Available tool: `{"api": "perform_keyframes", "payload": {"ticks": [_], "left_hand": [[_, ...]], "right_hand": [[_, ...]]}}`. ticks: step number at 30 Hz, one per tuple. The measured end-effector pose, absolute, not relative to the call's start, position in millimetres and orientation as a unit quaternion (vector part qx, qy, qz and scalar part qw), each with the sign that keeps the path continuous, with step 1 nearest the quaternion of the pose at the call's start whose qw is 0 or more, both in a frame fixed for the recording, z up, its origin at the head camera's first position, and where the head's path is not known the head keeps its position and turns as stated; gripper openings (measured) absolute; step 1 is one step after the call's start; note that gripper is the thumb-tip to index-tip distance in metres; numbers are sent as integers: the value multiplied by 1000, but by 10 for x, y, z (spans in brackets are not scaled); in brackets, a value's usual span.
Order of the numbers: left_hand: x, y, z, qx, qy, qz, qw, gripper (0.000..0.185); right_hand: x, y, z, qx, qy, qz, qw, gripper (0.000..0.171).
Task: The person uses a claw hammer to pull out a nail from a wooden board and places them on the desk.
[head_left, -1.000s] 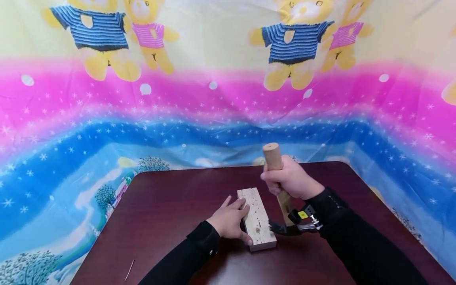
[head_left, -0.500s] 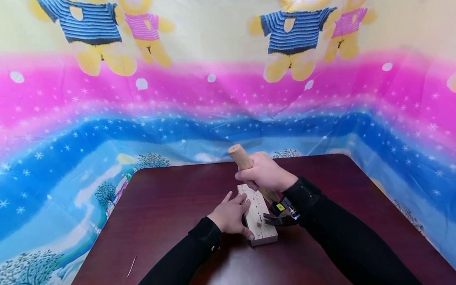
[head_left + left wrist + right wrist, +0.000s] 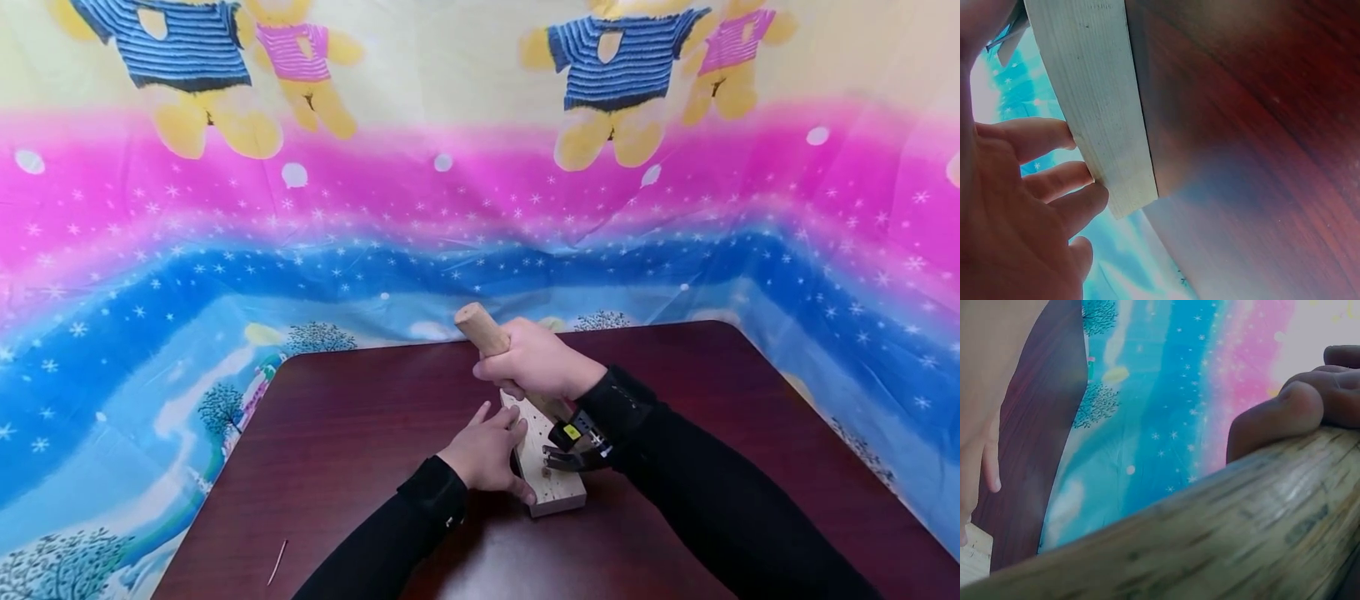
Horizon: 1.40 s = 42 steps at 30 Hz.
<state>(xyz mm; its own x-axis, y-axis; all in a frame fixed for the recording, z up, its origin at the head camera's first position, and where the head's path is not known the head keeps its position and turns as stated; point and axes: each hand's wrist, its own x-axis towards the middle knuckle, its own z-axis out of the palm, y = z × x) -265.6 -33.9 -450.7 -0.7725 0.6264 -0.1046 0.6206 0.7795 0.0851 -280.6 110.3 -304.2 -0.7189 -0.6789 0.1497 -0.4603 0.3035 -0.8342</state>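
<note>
A pale wooden block (image 3: 553, 492) with small holes lies on the dark red table (image 3: 345, 433). My left hand (image 3: 487, 454) rests flat against its left side, fingers (image 3: 1054, 181) straight on the block (image 3: 1094, 94) edge. My right hand (image 3: 536, 362) grips a hammer's wooden handle (image 3: 480, 327), which leans up and to the left. The dark hammer head (image 3: 566, 458) sits low over the block's top at its right edge. The right wrist view is filled by the handle (image 3: 1210, 550), my fingertips (image 3: 1279, 419) curled over it. Whether a nail stands under the head is hidden.
A thin loose nail (image 3: 277, 562) lies near the table's front left corner. A bright cloth (image 3: 450, 217) with bears and stars hangs behind and around the table. The table's rounded far edge runs just beyond my hands.
My right hand moved left and the handle tipped over to the left, bringing the hammer head from beside the block onto its top. The left hand stayed on the block.
</note>
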Motion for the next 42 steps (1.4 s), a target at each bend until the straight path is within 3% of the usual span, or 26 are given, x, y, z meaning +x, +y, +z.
{"api": "perform_keyframes", "payload": {"ticks": [12, 22, 29, 42], "left_hand": [[-2687, -303, -4519, 328, 941, 41, 69, 114], [-2665, -317, -4490, 324, 943, 35, 72, 115], [-2696, -294, -4521, 325, 944, 0, 56, 116], [-2666, -234, -4504, 322, 945, 5, 66, 115]], "right_hand": [[-2776, 1035, -3008, -340, 786, -502, 122, 26], [-2710, 1223, -3010, -331, 788, -516, 58, 26], [-2641, 1444, -3032, -318, 717, -619, 41, 27], [-2593, 1537, -3058, -342, 705, -621, 28, 28]]}}
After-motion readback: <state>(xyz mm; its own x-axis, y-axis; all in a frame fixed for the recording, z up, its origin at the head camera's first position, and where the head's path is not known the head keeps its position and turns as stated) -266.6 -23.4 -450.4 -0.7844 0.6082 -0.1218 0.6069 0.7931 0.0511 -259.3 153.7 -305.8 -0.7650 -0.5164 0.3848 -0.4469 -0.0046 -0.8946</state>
